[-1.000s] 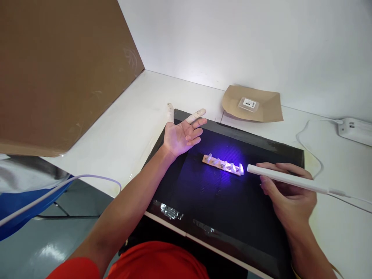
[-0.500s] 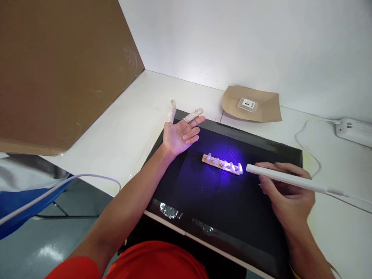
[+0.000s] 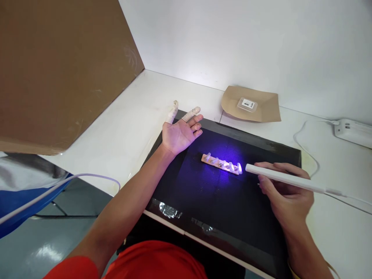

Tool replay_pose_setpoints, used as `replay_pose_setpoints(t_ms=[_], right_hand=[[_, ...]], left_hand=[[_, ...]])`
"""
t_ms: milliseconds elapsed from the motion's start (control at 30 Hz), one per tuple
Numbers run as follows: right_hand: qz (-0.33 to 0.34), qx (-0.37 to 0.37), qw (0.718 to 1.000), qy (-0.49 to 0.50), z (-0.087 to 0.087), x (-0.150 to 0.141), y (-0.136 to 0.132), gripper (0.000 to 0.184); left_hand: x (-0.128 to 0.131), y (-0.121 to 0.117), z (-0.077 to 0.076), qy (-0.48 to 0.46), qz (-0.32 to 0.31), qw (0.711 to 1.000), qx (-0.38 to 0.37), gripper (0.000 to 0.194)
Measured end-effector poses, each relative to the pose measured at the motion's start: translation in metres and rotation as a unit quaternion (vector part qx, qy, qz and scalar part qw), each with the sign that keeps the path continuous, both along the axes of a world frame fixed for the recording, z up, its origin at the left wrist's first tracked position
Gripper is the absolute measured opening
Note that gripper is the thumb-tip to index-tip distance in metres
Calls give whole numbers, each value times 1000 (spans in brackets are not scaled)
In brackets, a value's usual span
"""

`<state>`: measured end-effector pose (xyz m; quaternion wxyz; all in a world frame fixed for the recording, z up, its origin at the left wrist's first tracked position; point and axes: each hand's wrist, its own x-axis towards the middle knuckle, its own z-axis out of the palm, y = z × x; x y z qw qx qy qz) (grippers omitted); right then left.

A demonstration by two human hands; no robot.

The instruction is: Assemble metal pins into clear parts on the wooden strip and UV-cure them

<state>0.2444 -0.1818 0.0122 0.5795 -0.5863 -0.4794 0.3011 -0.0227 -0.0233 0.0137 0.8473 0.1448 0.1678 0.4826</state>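
In my right hand (image 3: 290, 190) is a white pen-shaped UV lamp (image 3: 281, 176), held level with its tip pointing left. Its violet light falls on a short pinkish strip (image 3: 213, 162) that bears several small, pale, nail-like tips (image 3: 231, 166). The lamp's tip stays just apart from the strip's right end. My left hand (image 3: 180, 133) rests palm up, fingers apart and holding nothing, over the far left part of a black mat (image 3: 186, 193). Pale finger cots (image 3: 191, 114) cover its thumb and index finger. The strip lies on the mat.
A brown paper tray (image 3: 269, 106) with a small clear, labelled case (image 3: 247, 104) stands at the back. On the right are a white power strip (image 3: 353, 130) and cables. A large cardboard panel (image 3: 64, 69) rises at the left, with a loose white cable (image 3: 87, 175) below it.
The fingers of my left hand have shifted slightly, the outer ones opening a little. My right hand and the lamp keep nearly the same place by the strip.
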Motion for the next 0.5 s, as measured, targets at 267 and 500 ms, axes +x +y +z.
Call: replay_pose_setpoints(t_ms=[267, 500], right_hand=[[-1, -1, 1000, -5, 1, -1, 0, 46], [6, -3, 1000, 2, 0, 0, 1, 46]], left_hand=[[2, -1, 1, 33, 19, 999, -5, 65], [2, -2, 0, 33, 3, 999, 13, 64]])
